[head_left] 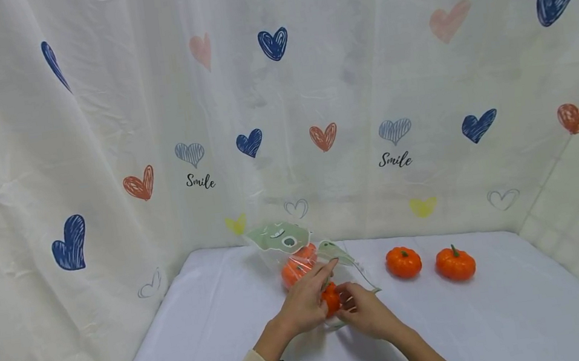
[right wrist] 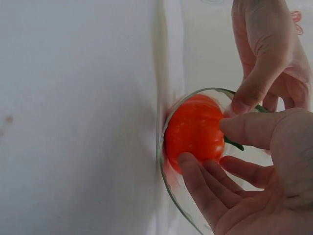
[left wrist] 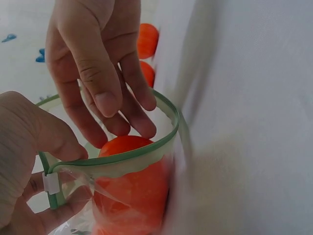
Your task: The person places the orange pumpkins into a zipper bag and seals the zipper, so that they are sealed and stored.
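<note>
The left hand extends from the near left and pinches the green rim of the clear bag beside the white slider. The right hand reaches in from the near right; its fingers are loosely bent and parted over the front pumpkin, not clenched. Fingertip contact cannot be confirmed.

The bag has a green face print. Farther inside, orange pumpkins show through the film. The front pumpkin, glossy, ribbed and orange with a green stem, sits within the bag's mouth, between the hands.

The left hand blocks part of the bag from the head view. Right of the bag, a left loose pumpkin and a right loose pumpkin rest apart on the white table. A heart-printed curtain hangs at the far side.
</note>
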Action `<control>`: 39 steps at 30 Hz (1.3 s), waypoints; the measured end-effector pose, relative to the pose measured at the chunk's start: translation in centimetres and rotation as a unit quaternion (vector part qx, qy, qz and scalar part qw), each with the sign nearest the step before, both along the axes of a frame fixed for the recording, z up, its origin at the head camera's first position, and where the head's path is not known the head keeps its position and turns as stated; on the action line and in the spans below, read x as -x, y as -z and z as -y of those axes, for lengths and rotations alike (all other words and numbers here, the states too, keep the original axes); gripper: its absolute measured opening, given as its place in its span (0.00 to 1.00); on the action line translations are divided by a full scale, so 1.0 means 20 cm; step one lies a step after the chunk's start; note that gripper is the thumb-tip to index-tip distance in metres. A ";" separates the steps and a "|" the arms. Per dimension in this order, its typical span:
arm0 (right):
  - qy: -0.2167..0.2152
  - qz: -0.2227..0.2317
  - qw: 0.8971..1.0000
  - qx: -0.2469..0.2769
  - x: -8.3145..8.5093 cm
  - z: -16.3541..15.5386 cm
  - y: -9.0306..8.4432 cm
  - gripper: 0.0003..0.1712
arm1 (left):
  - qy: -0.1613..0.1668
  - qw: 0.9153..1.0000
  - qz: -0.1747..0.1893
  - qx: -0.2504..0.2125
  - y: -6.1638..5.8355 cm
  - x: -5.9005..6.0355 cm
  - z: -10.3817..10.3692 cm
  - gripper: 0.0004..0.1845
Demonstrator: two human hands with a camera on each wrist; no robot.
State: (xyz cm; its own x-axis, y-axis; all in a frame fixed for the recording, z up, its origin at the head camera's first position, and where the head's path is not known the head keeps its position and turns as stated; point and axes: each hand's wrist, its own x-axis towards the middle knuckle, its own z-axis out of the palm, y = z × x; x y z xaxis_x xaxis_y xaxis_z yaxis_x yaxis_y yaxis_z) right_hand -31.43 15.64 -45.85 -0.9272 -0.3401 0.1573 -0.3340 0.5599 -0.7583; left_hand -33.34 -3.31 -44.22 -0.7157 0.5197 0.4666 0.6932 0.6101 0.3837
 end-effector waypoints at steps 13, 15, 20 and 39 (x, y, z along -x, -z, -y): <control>-0.058 0.044 0.997 0.014 -0.01 0.00 -0.03 0.25 | 0.019 1.000 -0.019 -0.004 0.00 0.00 0.01 0.49; -0.067 0.052 0.996 0.015 -0.01 0.00 -0.02 0.28 | 0.022 1.000 -0.017 -0.006 0.00 0.01 0.01 0.49; -0.090 0.064 0.994 0.023 -0.01 0.00 -0.02 0.32 | 0.028 0.999 -0.017 -0.011 0.01 0.01 0.01 0.48; -0.114 0.077 0.990 0.007 0.03 -0.20 -0.20 0.20 | 0.057 0.996 0.047 -0.044 0.00 0.00 -0.02 0.49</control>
